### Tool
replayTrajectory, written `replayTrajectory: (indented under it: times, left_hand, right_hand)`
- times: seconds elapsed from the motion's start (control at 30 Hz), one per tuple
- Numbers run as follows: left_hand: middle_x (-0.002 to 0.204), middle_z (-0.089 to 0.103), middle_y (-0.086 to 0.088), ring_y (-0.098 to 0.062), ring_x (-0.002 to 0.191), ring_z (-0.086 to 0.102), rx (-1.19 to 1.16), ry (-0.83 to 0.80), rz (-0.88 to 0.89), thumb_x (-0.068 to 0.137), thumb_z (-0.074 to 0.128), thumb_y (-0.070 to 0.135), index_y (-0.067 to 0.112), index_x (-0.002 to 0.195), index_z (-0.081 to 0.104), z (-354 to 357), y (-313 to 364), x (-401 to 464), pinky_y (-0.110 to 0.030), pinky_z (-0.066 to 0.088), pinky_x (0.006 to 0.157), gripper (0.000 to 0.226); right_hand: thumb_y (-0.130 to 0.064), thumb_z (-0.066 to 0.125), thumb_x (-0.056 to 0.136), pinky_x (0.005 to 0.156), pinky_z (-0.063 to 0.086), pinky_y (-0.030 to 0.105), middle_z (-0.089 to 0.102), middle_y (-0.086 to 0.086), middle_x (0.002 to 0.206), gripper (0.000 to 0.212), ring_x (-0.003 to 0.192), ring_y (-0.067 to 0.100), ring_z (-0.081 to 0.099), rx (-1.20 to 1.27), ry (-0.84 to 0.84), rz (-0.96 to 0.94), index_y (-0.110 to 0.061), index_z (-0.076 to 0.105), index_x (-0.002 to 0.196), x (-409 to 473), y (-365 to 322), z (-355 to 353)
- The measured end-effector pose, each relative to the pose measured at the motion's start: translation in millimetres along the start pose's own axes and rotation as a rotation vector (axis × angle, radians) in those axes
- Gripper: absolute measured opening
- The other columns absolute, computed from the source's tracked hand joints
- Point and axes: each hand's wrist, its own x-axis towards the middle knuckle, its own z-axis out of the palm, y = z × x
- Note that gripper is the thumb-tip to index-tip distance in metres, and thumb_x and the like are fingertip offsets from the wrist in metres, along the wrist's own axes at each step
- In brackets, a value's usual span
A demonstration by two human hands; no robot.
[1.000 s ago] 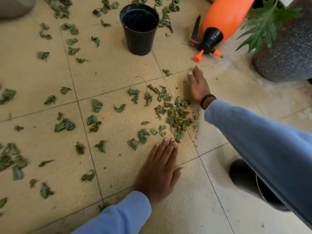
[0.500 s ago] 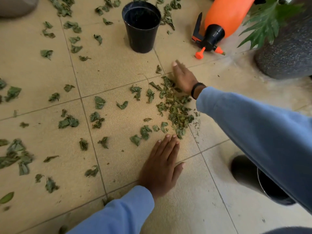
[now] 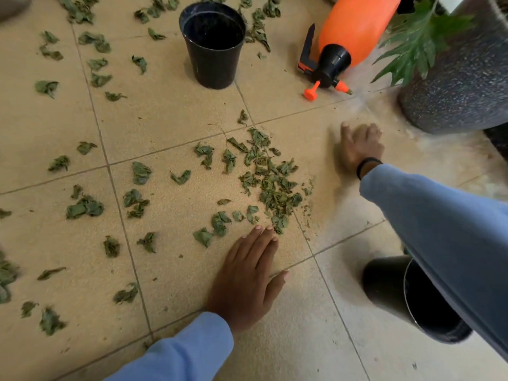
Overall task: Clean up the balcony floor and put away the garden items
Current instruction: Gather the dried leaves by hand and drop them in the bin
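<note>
1. Pressing flat on the tiled floor (image 3: 170,111), your left hand (image 3: 246,279) lies palm down at 6 o'clock of the frame, fingers straight and held together, thumb out to the side; it grips nothing. Fingertips sit just beside the lower edge of the gathered leaves.
2. Your right hand (image 3: 358,148) is at 3 o'clock of the leaf pile (image 3: 270,182), on the floor near it, motion-blurred. Fingers look loosely bent, holding nothing visible; exact finger contact cannot be told. A dark wristband (image 3: 367,165) sits at the cuff of the blue sleeve (image 3: 439,224).
3. Leaf pile: dried green pieces heaped densest at frame centre, between both hands.
4. Scattered leaves (image 3: 85,207) lie loose from 8 to 12 o'clock, well apart from the pile.
5. Black pot (image 3: 213,45) stands upright at 12 o'clock, mouth open.
6. Orange sprayer (image 3: 354,26) lies tilted at 1 o'clock, black nozzle head pointing down toward the floor.
7. Speckled dark planter (image 3: 461,86) with green fronds at 2 o'clock.
8. Second black pot (image 3: 406,295) lies on its side at 4 o'clock, partly hidden under your right sleeve.
</note>
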Motion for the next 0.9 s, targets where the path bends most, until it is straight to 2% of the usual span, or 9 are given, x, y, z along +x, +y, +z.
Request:
replayTrajectory:
  times: [0.1, 0.2, 0.3, 0.37, 0.43, 0.57, 0.77, 0.83, 0.9]
  left_hand:
    - [0.16, 0.039, -0.008, -0.023, 0.153, 0.027, 0.006, -0.005, 0.003, 0.104, 0.039, 0.052, 0.008, 0.146, 0.051, 1.6, -0.5, 1.2, -0.046, 0.031, 0.121, 0.062]
    - [0.16, 0.038, -0.007, -0.023, 0.153, 0.026, -0.007, -0.009, 0.006, 0.103, 0.042, 0.051, 0.008, 0.147, 0.049, 1.9, -0.8, 0.5, -0.046, 0.03, 0.12, 0.062]
    - [0.16, 0.039, -0.008, -0.023, 0.153, 0.026, -0.033, -0.003, 0.013, 0.103, 0.04, 0.052, 0.007, 0.146, 0.051, 0.5, -1.4, 1.8, -0.046, 0.029, 0.12, 0.063]
    - [0.159, 0.041, -0.009, -0.025, 0.152, 0.028, -0.055, 0.007, 0.013, 0.104, 0.037, 0.051, 0.006, 0.144, 0.053, 0.0, -2.3, 2.6, -0.045, 0.029, 0.121, 0.062]
    - [0.159, 0.041, -0.011, -0.026, 0.152, 0.028, -0.072, 0.005, 0.017, 0.105, 0.031, 0.051, 0.006, 0.143, 0.054, -1.8, -2.3, 3.7, -0.044, 0.027, 0.122, 0.063]
    - [0.16, 0.039, -0.01, -0.025, 0.153, 0.027, -0.1, 0.0, 0.011, 0.105, 0.028, 0.053, 0.006, 0.143, 0.054, -2.8, -2.7, 2.8, -0.044, 0.025, 0.122, 0.066]
    - [0.157, 0.044, -0.013, -0.028, 0.15, 0.032, -0.152, 0.039, 0.022, 0.1, 0.041, 0.042, 0.002, 0.14, 0.056, 0.4, -3.5, 2.0, -0.051, 0.034, 0.117, 0.058]
    - [0.156, 0.045, -0.013, -0.028, 0.15, 0.033, -0.163, 0.038, 0.028, 0.098, 0.043, 0.038, 0.002, 0.14, 0.056, -0.8, -3.3, 2.4, -0.052, 0.035, 0.116, 0.057]
    - [0.154, 0.047, -0.012, -0.028, 0.149, 0.035, -0.171, 0.053, 0.02, 0.097, 0.043, 0.035, 0.003, 0.139, 0.058, -3.1, -2.8, 3.9, -0.051, 0.034, 0.116, 0.055]
  right_hand:
    - [-0.059, 0.018, 0.103, 0.124, 0.003, 0.048, 0.0, 0.011, 0.168, 0.077, 0.155, 0.027, -0.001, -0.121, -0.017, -0.332, -0.009, 0.009, 0.16, -22.0, -34.6, 23.0]
    - [-0.056, 0.019, 0.105, 0.123, 0.0, 0.045, -0.002, 0.009, 0.168, 0.072, 0.155, 0.024, -0.003, -0.069, -0.165, -0.582, -0.012, 0.006, 0.16, -36.2, -69.1, 37.8]
    - [-0.054, 0.025, 0.104, 0.124, 0.015, 0.042, 0.017, 0.013, 0.166, 0.07, 0.152, 0.028, 0.02, 0.181, -0.022, -0.441, -0.009, 0.02, 0.158, -13.4, -68.3, 30.3]
    - [-0.051, 0.026, 0.104, 0.118, 0.026, 0.043, 0.032, 0.02, 0.158, 0.068, 0.144, 0.034, 0.033, 0.148, 0.105, -0.23, -0.003, 0.033, 0.151, 10.9, -56.9, 17.4]
    - [-0.05, 0.023, 0.105, 0.12, 0.021, 0.043, 0.028, 0.021, 0.16, 0.067, 0.148, 0.034, 0.024, 0.089, 0.03, -0.113, -0.002, 0.033, 0.151, 25.6, -45.8, 9.1]
    - [-0.055, 0.014, 0.1, 0.123, 0.011, 0.052, 0.01, 0.016, 0.167, 0.075, 0.154, 0.033, 0.005, -0.053, -0.099, -0.32, -0.008, 0.024, 0.157, 2.9, -53.2, 24.9]
    - [-0.051, 0.016, 0.102, 0.123, -0.004, 0.039, 0.002, 0.004, 0.168, 0.068, 0.155, 0.019, -0.003, 0.142, -0.276, -0.61, -0.016, 0.012, 0.16, -128.9, -70.4, 57.3]
    - [-0.048, 0.023, 0.105, 0.126, 0.001, 0.038, 0.009, 0.003, 0.168, 0.063, 0.155, 0.016, 0.004, 0.366, -0.297, -0.524, -0.016, 0.019, 0.159, -145.4, -63.1, 49.4]
    - [-0.047, 0.026, 0.105, 0.126, 0.011, 0.038, 0.018, 0.006, 0.166, 0.063, 0.154, 0.017, 0.013, 0.487, -0.144, -0.387, -0.013, 0.025, 0.157, -150.3, -45.0, 40.6]
